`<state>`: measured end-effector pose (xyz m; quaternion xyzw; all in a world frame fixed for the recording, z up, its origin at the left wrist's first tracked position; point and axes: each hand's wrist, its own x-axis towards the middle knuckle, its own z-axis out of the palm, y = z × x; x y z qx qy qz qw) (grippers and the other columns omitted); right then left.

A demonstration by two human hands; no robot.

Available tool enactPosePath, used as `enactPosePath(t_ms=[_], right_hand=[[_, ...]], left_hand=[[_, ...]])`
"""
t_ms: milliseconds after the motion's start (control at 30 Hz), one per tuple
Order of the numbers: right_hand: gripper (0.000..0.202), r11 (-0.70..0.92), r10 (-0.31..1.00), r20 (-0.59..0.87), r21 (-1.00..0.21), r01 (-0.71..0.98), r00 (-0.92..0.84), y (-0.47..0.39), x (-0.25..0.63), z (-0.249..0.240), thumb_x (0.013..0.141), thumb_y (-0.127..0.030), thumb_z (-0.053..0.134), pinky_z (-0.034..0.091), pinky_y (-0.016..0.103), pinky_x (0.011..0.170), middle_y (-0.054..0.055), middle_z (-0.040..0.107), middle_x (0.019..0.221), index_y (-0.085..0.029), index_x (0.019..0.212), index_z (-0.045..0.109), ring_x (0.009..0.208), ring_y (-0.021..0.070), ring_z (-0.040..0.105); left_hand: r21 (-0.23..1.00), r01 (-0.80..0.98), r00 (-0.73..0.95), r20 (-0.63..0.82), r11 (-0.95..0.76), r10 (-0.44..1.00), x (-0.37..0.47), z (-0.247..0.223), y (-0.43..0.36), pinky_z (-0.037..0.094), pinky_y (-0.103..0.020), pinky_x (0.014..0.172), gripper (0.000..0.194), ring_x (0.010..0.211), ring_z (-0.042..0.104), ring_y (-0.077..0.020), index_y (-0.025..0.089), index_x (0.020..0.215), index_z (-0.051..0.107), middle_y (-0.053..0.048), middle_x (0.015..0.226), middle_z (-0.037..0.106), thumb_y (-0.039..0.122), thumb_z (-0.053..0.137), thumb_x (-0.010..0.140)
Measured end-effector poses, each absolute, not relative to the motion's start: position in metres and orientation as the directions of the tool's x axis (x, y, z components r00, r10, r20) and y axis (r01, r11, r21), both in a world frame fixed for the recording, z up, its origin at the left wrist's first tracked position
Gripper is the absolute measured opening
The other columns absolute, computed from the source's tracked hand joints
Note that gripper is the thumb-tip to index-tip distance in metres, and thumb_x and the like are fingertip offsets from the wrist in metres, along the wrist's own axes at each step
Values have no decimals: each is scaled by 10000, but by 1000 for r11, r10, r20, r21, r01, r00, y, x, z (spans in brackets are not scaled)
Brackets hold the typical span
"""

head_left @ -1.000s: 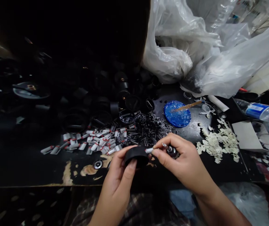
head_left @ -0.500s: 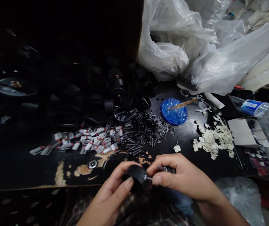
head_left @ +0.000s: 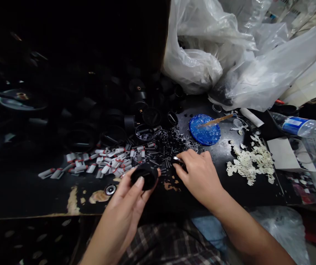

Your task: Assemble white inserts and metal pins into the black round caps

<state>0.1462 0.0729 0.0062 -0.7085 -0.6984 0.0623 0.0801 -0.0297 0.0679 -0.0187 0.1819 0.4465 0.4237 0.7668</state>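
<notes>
My left hand (head_left: 127, 197) grips a black round cup-shaped plastic part (head_left: 144, 176), thumb over its rim and fingers around its side. The cup's dark opening faces up toward me; its inside is too dark to make out. My right hand (head_left: 198, 171) is over the near edge of a pile of small springs and metal bits (head_left: 163, 151), with thumb and forefinger closed on a small shiny metal piece (head_left: 178, 159). The rest of that piece is hidden by the fingers. Left of the springs lies a heap of grey-white sleeves with red ends (head_left: 113, 162).
A blue lid of clear paste (head_left: 199, 134) with a wooden stick (head_left: 218, 120) lies beyond my right hand. Cream flat pieces (head_left: 253, 160) are heaped at right, near a plastic bottle (head_left: 304, 126). Plastic bags (head_left: 199, 70) stand behind; black housings (head_left: 111, 136) crowd the left. A metal ring (head_left: 110, 189) lies near the edge.
Both hands have moved forward and apart. My right hand, earlier pinching a spring at the cup, is now over the pile of springs. My left hand has shifted left with the cup.
</notes>
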Motion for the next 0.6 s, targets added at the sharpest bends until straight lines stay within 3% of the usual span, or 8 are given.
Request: enactPosePath(t_ms=[100, 267, 367, 500, 600], right_hand=[[91, 8, 999, 53, -203, 979, 3, 73, 145, 4, 906, -234, 577, 310, 370, 768, 47, 675, 872, -174, 908, 645, 773, 209, 599], [60, 57, 996, 88, -564, 824, -8, 58, 140, 13, 904, -238, 600, 323, 321, 743, -4, 657, 822, -207, 893, 650, 760, 157, 571], [65, 99, 993, 117, -675, 731, -26, 51, 135, 19, 908, -218, 600, 329, 315, 733, -11, 654, 801, -214, 913, 665, 743, 145, 559], [40, 165, 982, 189, -758, 631, -29, 49, 131, 30, 887, -198, 631, 345, 311, 754, -19, 668, 828, -204, 922, 650, 757, 128, 583], [42, 219, 973, 207, -725, 653, -97, 51, 130, 40, 897, -199, 621, 330, 325, 769, -18, 684, 855, -202, 928, 649, 783, 130, 599]], left_hand=[[723, -487, 158, -479, 490, 864, -29, -19, 75, 491, -368, 993, 285, 1156, 601, -255, 246, 1120, 646, -54, 1144, 699, 335, 662, 850], [650, -540, 196, -520, 534, 831, -23, -16, 65, 501, -397, 983, 283, 1099, 636, -253, 241, 1115, 646, -58, 1134, 701, 329, 668, 847], [580, -578, 246, -548, 575, 800, -19, -14, 59, 523, -397, 955, 275, 1044, 660, -235, 249, 1102, 661, -49, 1144, 698, 325, 680, 839], [579, -535, 279, -567, 616, 775, -23, -16, 56, 545, -311, 901, 276, 1064, 646, -226, 277, 1089, 685, -29, 1188, 682, 338, 700, 820], [591, -494, 298, -574, 638, 763, -29, -18, 55, 548, -249, 860, 281, 1125, 609, -227, 315, 1077, 700, 1, 1249, 650, 370, 713, 802]])
